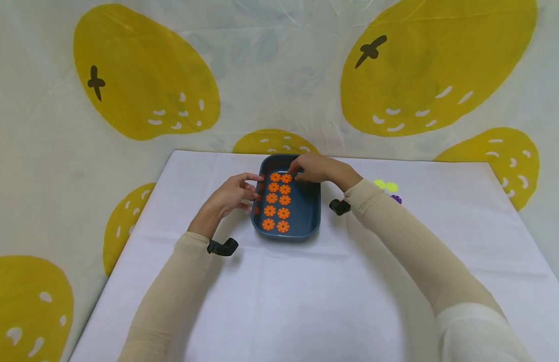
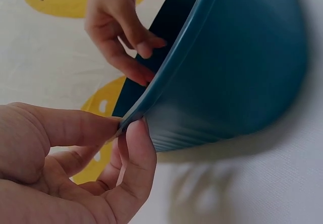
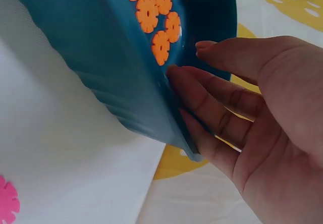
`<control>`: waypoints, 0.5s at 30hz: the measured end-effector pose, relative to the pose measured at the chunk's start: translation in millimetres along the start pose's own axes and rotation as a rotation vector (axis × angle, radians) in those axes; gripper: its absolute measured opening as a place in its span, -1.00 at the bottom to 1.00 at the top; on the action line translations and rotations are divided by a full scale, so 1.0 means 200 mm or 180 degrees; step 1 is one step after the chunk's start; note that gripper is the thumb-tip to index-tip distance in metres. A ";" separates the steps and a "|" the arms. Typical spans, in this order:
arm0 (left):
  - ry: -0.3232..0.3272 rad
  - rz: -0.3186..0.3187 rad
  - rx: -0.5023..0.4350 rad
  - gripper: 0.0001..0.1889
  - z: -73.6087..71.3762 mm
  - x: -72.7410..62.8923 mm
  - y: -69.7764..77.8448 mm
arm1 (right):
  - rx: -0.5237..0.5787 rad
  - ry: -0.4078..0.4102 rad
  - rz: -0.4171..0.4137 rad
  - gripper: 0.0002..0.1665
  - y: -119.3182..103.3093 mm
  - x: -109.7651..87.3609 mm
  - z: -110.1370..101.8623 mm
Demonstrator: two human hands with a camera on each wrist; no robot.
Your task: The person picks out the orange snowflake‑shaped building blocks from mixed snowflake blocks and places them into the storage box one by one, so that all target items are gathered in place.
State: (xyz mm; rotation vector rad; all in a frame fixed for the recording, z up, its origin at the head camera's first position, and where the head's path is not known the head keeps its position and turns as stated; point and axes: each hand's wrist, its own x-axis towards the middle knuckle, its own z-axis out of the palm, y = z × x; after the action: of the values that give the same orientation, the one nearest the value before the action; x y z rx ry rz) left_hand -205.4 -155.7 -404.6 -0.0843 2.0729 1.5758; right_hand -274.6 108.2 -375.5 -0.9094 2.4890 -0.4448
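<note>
A dark blue rectangular tray point(image 1: 306, 221) with raised walls stands on the white table. Inside it, orange notched flower-shaped discs point(image 1: 283, 213) lie in two columns along its left side. My left hand point(image 1: 229, 196) is at the tray's left wall; the left wrist view shows its thumb and a finger pinching the rim point(image 2: 166, 72). Over the far part of the tray is my right hand point(image 1: 313, 168), near the top of the columns. In the right wrist view its thumb and fingers stand apart, with nothing seen between them, and some fingers touch the tray wall point(image 3: 146, 82).
Right of the tray, partly behind the right forearm, lie yellow-green discs point(image 1: 391, 186) and a purple disc point(image 1: 396, 199). A pink disc point(image 3: 7, 201) shows at the edge of the right wrist view. A cloth with yellow fruit shapes point(image 1: 144, 75) hangs behind the table.
</note>
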 end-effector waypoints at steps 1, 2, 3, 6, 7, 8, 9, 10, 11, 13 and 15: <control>0.0000 0.0002 0.0006 -0.41 0.00 0.00 0.00 | 0.0036 0.0015 -0.0015 -0.57 0.00 -0.01 0.00; 0.0003 0.0005 0.0015 -0.41 0.00 0.00 0.00 | 0.0079 0.0032 -0.0033 -0.57 0.00 -0.02 -0.01; 0.0006 0.0004 0.0024 -0.41 0.00 0.00 0.00 | 0.0115 0.0056 -0.0065 -0.57 0.01 -0.03 -0.01; 0.0016 0.0002 0.0051 -0.43 -0.01 -0.01 0.00 | 0.0202 0.0130 -0.0151 -0.58 0.00 -0.07 -0.02; 0.0024 -0.0001 0.0065 -0.44 -0.01 -0.01 0.00 | 0.0203 0.0161 -0.0180 -0.59 0.01 -0.09 -0.03; 0.0035 -0.0003 0.0072 -0.45 -0.01 -0.01 0.00 | 0.0205 0.0195 -0.0195 -0.59 0.01 -0.11 -0.03; 0.0043 -0.0004 0.0078 -0.46 -0.01 -0.02 0.00 | 0.0193 0.0225 -0.0211 -0.60 0.01 -0.13 -0.03; 0.0057 -0.0003 0.0087 -0.46 -0.01 -0.03 0.01 | 0.0193 0.0252 -0.0209 -0.60 0.01 -0.15 -0.03; 0.0069 0.0002 0.0094 -0.46 -0.01 -0.03 0.01 | 0.0187 0.0280 -0.0214 -0.60 0.02 -0.16 -0.03; 0.0090 0.0031 0.0091 -0.46 -0.02 -0.05 0.02 | 0.0211 0.0334 -0.0204 -0.60 0.02 -0.21 -0.03; 0.0103 0.0091 0.0094 -0.44 -0.04 -0.07 0.03 | 0.0275 0.0387 -0.0180 -0.57 0.02 -0.26 -0.03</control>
State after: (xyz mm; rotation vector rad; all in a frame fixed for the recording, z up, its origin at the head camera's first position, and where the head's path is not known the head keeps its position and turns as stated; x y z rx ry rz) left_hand -198.8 -163.8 -392.7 -0.0703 2.1304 1.5700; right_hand -244.7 147.5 -356.3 -0.9458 2.5355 -0.6391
